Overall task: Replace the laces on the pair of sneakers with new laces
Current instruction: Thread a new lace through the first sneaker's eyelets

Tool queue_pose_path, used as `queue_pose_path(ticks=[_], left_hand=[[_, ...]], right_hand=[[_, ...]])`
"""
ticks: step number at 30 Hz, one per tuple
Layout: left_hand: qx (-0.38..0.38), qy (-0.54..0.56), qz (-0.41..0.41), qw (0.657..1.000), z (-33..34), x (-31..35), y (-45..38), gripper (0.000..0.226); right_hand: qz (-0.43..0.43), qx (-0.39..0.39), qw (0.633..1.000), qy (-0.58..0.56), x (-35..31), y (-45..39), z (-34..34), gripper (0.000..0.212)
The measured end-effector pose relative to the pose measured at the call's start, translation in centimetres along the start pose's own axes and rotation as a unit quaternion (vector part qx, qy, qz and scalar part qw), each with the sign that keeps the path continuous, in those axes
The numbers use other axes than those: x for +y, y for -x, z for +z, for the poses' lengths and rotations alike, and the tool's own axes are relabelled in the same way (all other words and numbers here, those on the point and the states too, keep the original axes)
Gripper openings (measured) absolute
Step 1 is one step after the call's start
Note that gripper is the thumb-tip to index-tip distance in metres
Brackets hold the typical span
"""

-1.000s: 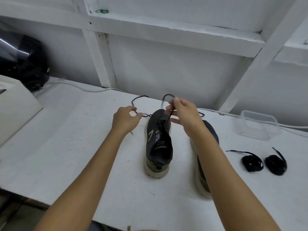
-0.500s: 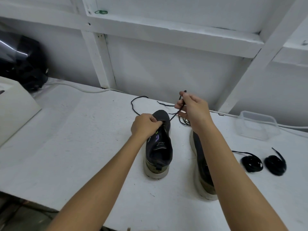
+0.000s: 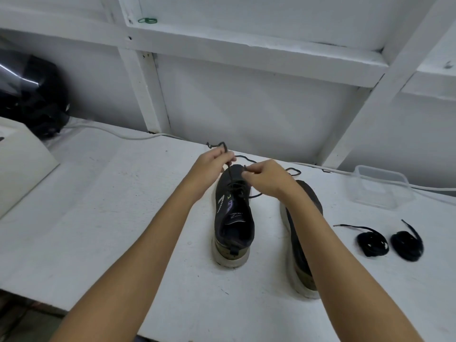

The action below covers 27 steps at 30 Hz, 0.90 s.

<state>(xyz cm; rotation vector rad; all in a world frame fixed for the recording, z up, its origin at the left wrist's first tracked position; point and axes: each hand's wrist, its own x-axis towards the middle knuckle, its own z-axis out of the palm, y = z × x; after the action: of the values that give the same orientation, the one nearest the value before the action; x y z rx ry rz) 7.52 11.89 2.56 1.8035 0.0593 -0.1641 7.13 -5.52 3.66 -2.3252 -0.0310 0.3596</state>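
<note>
left hand (image 3: 212,166): we see its grip pinching a strand of the black lace (image 3: 230,172) just above the toe of the left sneaker; fingers curled, lace end sticks up past the knuckles.
right hand (image 3: 267,180): we see its grip pinching another strand of the same lace over the sneaker's forefoot; fingertips pressed together on the lace.
left sneaker (image 3: 233,218): dark upper, pale sole, stands upright on the table (image 3: 103,218), heel toward us, toe toward the wall; lace partly threaded near the toe, tongue area open.
lace: we note it runs from the eyelets up into both hands; loose length trails on the table behind the toe and to the right of it.
right sneaker (image 3: 308,201): just beside the left one, on its right, mostly hidden by the right forearm; same dark upper and pale sole. We cannot tell its lacing.
lace bundles (image 3: 372,244): two coiled black laces lie on the table right of the sneakers, near each other, second one (image 3: 407,245) further right.
plastic container (image 3: 381,186): clear, on the table beyond the bundles, near the wall.
white cable (image 3: 123,135): runs along the table's back edge.
dark object (image 3: 32,97): glossy black, far left by the wall; we cannot tell what it is.
white box (image 3: 22,161): at the left edge of the table.
</note>
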Motion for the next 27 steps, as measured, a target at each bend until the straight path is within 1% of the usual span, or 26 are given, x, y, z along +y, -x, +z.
queue_pose_path(ticks=[1,2,3,4,6,8,11,14,17,19,21,23,24,25,27], left_hand=[[-0.007,-0.022,0.027,0.999,-0.3,0.4,-0.2,0.022],[-0.02,-0.048,0.048,0.998,-0.5,0.9,-0.3,0.025],[-0.037,-0.077,0.062,0.994,-0.6,1.2,-0.3,0.027],[-0.053,-0.104,0.072,0.991,-0.7,1.5,-0.2,0.029],[-0.065,-0.138,0.079,0.985,-0.8,1.6,0.1,0.033],[-0.056,-0.152,0.053,0.985,-1.0,0.9,0.2,0.038],[-0.063,-0.2,0.009,0.978,-1.5,-0.6,0.8,0.045],[-0.04,-0.228,0.034,0.972,-2.2,-1.9,1.5,0.038],[-0.014,-0.186,0.039,0.982,-3.4,-2.3,1.9,0.037],[0.015,-0.146,0.036,0.989,-4.0,-2.1,2.1,0.037],[0.037,-0.121,0.037,0.991,-4.5,-1.7,2.1,0.039],[0.045,-0.11,0.038,0.992,-4.9,-1.7,1.9,0.039],[0.05,-0.103,0.038,0.993,-5.0,-1.7,1.9,0.039],[0.055,-0.096,0.036,0.993,-5.1,-1.7,1.9,0.038],[0.067,-0.085,0.03,0.994,-5.2,-2.0,2.0,0.037]], right_hand=[[-0.017,-0.037,0.999,0.016,-0.3,0.2,0.1,0.016],[-0.036,-0.065,0.997,0.03,-0.7,0.2,0.4,0.023],[-0.053,-0.08,0.994,0.044,-0.9,0.2,0.7,0.035],[-0.065,-0.079,0.993,0.05,-1.0,0.0,1.0,0.044],[-0.075,-0.062,0.995,0.034,-1.1,-0.2,1.2,0.048],[-0.063,-0.063,0.996,-0.013,-1.1,-0.1,1.1,0.043],[-0.04,-0.05,0.991,-0.121,-0.8,0.3,0.6,0.036],[-0.019,-0.046,0.977,-0.208,-0.5,0.6,-0.3,0.021],[0.005,-0.034,0.945,-0.325,-0.1,0.5,-1.5,0.019],[-0.009,-0.008,0.912,-0.409,-0.4,0.6,-2.4,0.023],[-0.022,0.03,0.87,-0.492,-0.7,0.8,-3.5,0.03],[-0.035,0.093,0.829,-0.55,-0.8,0.9,-4.8,0.032],[-0.037,0.132,0.814,-0.564,-0.7,0.9,-5.5,0.031],[-0.032,0.177,0.808,-0.561,-0.5,0.9,-6.0,0.028],[0.01,0.268,0.819,-0.508,0.6,0.8,-6.5,0.022]])
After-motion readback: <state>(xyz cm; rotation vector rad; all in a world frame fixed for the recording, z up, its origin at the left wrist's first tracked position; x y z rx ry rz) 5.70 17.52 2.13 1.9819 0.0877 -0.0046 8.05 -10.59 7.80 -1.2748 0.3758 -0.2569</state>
